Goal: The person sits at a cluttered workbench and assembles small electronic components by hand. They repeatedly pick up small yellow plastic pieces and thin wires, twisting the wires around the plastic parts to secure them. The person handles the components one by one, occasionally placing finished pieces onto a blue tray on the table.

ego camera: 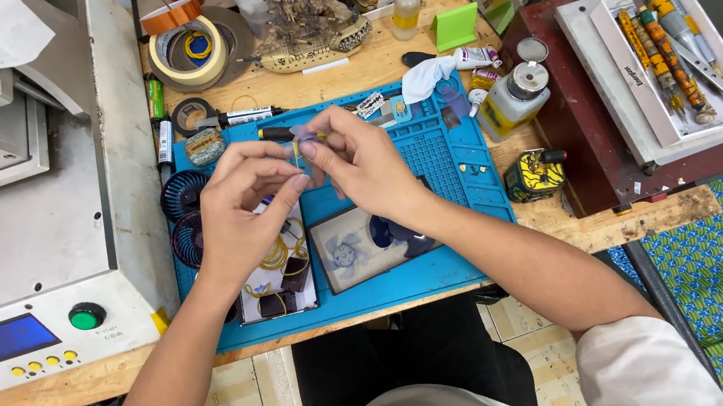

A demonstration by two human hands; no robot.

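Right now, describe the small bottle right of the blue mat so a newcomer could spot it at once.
Start at the blue work mat on the wooden bench, then go past its upper right corner, toward the dark red block. There stands a squat translucent bottle with yellowish liquid. Its round metal cap sets it apart from the black-and-yellow patterned container nearer the person.

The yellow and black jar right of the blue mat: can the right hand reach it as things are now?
Probably yes: the yellow and black jar stands in the open beside the right hand, though that hand's fingers pinch a small part.
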